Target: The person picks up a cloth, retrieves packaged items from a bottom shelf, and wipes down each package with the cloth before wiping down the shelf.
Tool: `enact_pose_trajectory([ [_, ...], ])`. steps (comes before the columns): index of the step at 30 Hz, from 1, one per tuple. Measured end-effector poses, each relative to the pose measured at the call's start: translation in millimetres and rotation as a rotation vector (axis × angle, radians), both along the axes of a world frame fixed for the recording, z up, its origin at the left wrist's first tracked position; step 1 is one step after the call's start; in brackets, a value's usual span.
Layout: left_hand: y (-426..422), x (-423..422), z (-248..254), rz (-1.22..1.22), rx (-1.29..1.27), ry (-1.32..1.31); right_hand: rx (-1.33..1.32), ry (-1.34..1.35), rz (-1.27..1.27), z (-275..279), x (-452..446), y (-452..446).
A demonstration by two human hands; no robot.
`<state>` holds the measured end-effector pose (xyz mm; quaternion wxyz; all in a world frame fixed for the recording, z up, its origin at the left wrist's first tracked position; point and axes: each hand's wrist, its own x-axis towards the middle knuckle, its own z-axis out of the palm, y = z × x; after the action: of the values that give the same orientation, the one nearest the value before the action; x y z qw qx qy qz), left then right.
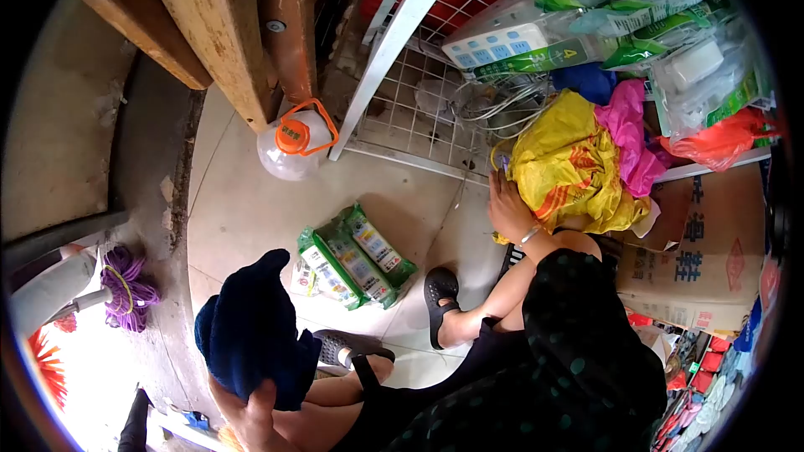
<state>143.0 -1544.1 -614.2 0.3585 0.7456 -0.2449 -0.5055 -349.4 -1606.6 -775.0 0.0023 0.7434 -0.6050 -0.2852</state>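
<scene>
A bunched navy-blue cloth (251, 326) is held up by my left hand (251, 420) at the lower left, with the thumb showing on its lower edge. My right hand (509, 211), with a bracelet on its wrist, is at the left side of a crumpled yellow plastic bag (565, 163) with red print. Its fingers curl against the bag's edge, and the palm side is hidden. A pink plastic bag (628, 134) presses against the yellow one. On the floor between my hands lie several green-and-white packs (356, 255) side by side.
A white wire rack (410, 109) holds packaged power strips (502, 42) and looped white cables (511, 109). Below it stands a cardboard box (691, 251). A clear jug with an orange lid (293, 138) sits beside wooden legs (222, 25). Purple rope (130, 289) lies at left.
</scene>
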Motion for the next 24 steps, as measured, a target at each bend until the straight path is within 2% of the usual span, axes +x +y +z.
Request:
enact_pose_trajectory([
  [5,-2.6,-2.9,2.7,0.034,0.012,0.004,0.01,-0.111,-0.107,-30.2,9.2,-13.2],
  [8,-0.9,0.4,0.8,-0.015,0.006,0.056,-0.118,-0.266,-0.224,-69.4,12.1,-23.2],
  [10,4.8,-0.4,-4.4,0.063,-0.055,0.03,-0.116,-0.457,-0.57,-87.9,20.2,-38.1],
  [11,3.4,-2.3,-3.4,0.064,-0.062,0.024,-0.12,-0.465,-0.567,-91.4,22.5,-39.2],
  [13,0.9,-5.3,-0.2,0.088,-0.049,0.024,-0.345,-0.428,-0.635,-97.9,29.8,-38.8],
  [14,3.9,3.2,-7.1,0.057,-0.044,0.021,-0.623,-0.473,-0.438,-126.9,12.9,-33.9],
  [15,3.7,6.1,-9.4,0.06,-0.047,0.017,-0.625,-0.478,-0.435,-122.5,16.9,-36.1],
  [17,3.1,9.0,-12.0,0.0,-0.051,0.023,-0.575,-0.853,-0.739,-111.7,24.6,-36.6],
  [18,2.3,9.0,-13.0,0.003,-0.054,0.023,-0.65,-0.91,-0.658,-107.6,32.3,-34.2],
  [24,-9.3,5.6,-15.0,0.006,-0.091,0.071,-0.643,-1.032,-0.457,-55.6,75.7,-17.2],
])
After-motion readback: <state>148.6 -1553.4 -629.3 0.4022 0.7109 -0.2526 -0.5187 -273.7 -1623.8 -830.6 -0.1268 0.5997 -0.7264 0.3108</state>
